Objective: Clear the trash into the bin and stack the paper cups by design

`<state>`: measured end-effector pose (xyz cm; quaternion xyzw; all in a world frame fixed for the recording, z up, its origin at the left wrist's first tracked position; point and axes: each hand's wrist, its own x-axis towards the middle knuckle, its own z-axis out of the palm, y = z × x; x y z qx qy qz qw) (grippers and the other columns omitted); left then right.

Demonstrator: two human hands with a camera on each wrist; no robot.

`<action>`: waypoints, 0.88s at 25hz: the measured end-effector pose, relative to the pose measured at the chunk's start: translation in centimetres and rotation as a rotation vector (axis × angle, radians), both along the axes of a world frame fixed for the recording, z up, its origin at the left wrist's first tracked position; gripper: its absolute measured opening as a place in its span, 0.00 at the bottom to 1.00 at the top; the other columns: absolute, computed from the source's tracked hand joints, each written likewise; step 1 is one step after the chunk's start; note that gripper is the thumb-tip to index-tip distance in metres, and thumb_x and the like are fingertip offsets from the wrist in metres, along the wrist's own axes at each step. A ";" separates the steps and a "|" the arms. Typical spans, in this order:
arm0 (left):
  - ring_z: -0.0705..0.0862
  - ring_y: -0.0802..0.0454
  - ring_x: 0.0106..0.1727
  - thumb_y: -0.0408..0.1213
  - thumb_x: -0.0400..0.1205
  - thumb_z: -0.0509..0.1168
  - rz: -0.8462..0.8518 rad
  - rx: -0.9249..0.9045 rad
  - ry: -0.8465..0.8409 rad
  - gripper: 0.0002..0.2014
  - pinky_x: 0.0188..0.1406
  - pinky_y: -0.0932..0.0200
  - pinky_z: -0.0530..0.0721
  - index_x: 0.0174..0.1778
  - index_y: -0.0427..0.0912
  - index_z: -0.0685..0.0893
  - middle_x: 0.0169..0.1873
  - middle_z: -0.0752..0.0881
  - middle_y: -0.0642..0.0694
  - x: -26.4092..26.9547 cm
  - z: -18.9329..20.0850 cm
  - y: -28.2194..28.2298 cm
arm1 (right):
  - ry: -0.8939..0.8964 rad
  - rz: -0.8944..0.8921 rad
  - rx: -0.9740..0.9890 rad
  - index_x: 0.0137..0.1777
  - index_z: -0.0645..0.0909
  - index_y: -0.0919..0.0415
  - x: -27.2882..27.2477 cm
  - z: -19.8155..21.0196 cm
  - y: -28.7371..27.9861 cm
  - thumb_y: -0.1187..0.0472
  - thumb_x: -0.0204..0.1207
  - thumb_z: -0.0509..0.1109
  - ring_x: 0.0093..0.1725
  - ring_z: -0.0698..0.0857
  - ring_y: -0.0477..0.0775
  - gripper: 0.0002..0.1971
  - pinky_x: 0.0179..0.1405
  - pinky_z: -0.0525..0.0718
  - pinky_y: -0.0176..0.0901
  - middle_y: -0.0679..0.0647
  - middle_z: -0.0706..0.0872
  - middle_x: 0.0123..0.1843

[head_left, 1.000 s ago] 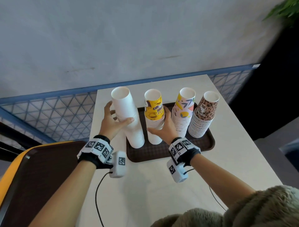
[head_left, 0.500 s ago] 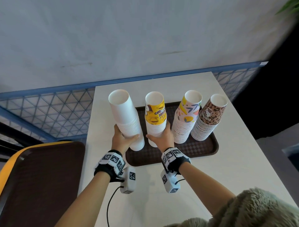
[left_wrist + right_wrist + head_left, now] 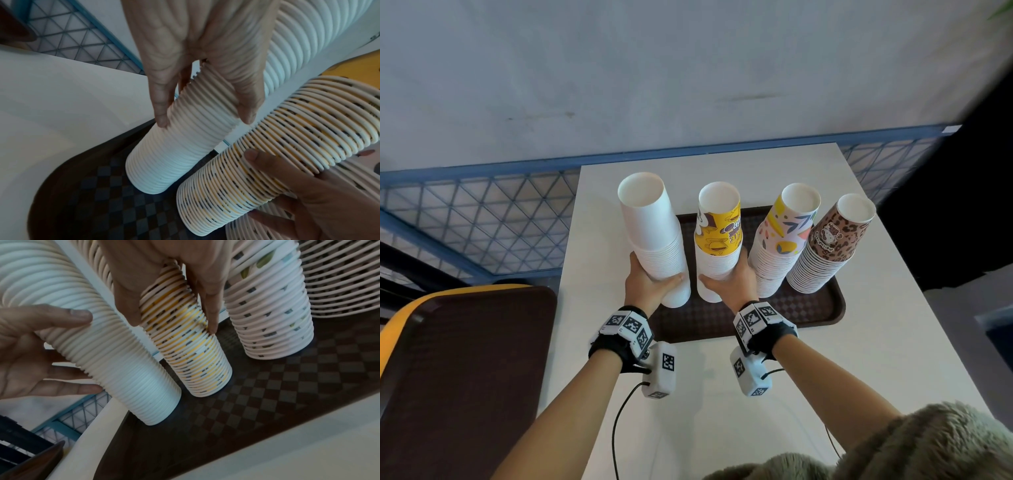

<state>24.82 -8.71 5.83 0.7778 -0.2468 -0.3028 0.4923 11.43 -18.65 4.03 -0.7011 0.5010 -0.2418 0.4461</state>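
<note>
Four cup stacks stand in a row on a brown tray (image 3: 808, 315). From the left they are plain white (image 3: 654, 236), yellow (image 3: 717, 236), pastel-patterned (image 3: 784, 240) and leopard-print (image 3: 828, 246). My left hand (image 3: 652, 282) grips the white stack low down, thumb in front, and the stack leans left. My right hand (image 3: 726, 279) grips the lower part of the yellow stack. In the left wrist view my fingers wrap the white stack (image 3: 174, 154), beside the yellow stack (image 3: 267, 170). In the right wrist view my fingers curl round the yellow stack (image 3: 195, 353), and both stack bases rest on the tray (image 3: 287, 386).
The tray sits on a white table (image 3: 722, 411) against a grey wall. A second dark tray (image 3: 465, 377) on a yellow frame lies lower left. A blue mesh railing (image 3: 482, 222) runs behind the table's left side. Wrist cables hang over the near table.
Both hands have slid down their stacks, from mid-height to near the bases. The left hand has closed round the white stack.
</note>
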 end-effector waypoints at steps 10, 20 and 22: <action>0.78 0.45 0.61 0.39 0.64 0.79 0.094 0.007 -0.038 0.40 0.59 0.57 0.74 0.69 0.44 0.64 0.64 0.79 0.44 -1.0 -0.3 0.0 | 0.014 0.014 -0.024 0.71 0.64 0.66 -0.4 0.3 -0.5 0.60 0.57 0.83 0.66 0.78 0.62 0.43 0.62 0.72 0.41 0.62 0.80 0.66; 0.75 0.40 0.69 0.46 0.59 0.78 0.047 0.042 0.013 0.51 0.68 0.50 0.74 0.75 0.44 0.56 0.70 0.74 0.42 -1.0 -0.3 0.4 | 0.015 -0.010 0.086 0.75 0.59 0.63 -0.5 0.4 0.6 0.59 0.57 0.82 0.70 0.74 0.62 0.48 0.70 0.73 0.51 0.61 0.75 0.70; 0.72 0.41 0.73 0.43 0.64 0.79 0.038 0.067 0.046 0.53 0.70 0.49 0.71 0.78 0.46 0.50 0.74 0.70 0.39 -1.1 -0.3 0.9 | 0.010 0.013 0.124 0.77 0.54 0.63 -1.0 0.6 1.4 0.59 0.59 0.82 0.73 0.71 0.62 0.51 0.73 0.72 0.53 0.61 0.71 0.74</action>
